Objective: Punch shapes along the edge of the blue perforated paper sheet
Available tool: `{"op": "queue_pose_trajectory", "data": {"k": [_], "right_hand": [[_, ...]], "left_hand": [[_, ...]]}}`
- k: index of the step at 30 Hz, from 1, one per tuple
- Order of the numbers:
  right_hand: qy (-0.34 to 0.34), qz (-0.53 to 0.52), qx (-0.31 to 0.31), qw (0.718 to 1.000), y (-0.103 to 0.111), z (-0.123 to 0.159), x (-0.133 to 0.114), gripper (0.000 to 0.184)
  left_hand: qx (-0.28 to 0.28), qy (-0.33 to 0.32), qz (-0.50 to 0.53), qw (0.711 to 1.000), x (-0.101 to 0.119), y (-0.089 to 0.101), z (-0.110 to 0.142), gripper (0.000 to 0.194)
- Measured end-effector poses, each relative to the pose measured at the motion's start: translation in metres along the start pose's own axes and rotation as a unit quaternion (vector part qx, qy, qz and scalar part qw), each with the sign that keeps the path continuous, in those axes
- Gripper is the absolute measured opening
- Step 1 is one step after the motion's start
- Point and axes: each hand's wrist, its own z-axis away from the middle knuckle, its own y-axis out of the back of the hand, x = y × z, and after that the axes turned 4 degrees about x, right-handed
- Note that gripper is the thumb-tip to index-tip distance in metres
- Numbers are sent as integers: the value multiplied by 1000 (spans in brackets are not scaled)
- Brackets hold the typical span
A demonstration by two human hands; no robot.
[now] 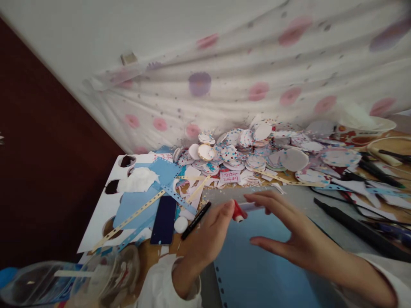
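My left hand [213, 229] is closed on a small tube with a red end [238, 211] and a pale tip. The tube's clear body [252, 207] reaches toward my right hand [289, 226], whose fingers are spread around empty air beside it. Under both hands lies a blue sheet [260, 265] with punched holes along its left edge. A black marker pen [195, 220] rests just left of my left hand, close to a round white cap [181, 224].
Behind, decorated paper discs [229, 152] are heaped along the curtain. A dark phone [163, 220], blue paper strips and a white board with round holes [96, 226] lie left. At lower left are a plastic bottle [38, 282] and cup. Right are a black tool [359, 226] and paper tub [362, 132].
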Motion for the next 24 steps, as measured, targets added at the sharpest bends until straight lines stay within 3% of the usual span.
{"op": "queue_pose_trajectory", "data": {"k": [3,6,9,10,12,15,17,24], "right_hand": [[4,-66,-37,997,-10,-12,1,45],[-54,-123,-53,989,-8,-13,7,26],[-142,-170,-27,975,1,-3,18,22],[-165,-179,-21,970,4,1,24,22],[-202,-180,-37,962,9,12,36,22],[-228,-159,-92,956,15,23,51,25],[-227,-143,-115,957,19,24,55,30],[-183,-78,-229,953,32,3,50,32]], "left_hand": [[-25,-12,-24,999,3,-6,0,52],[-57,-74,-78,993,-2,-1,-2,51],[-10,-123,-195,973,-22,13,-8,42],[16,-117,-247,962,-31,18,-10,47],[15,-69,-322,944,-47,26,-13,55],[-41,8,-317,947,-58,30,-14,33],[-74,19,-289,954,-53,26,-14,19],[-118,-23,-288,950,-7,4,-25,15]]}}
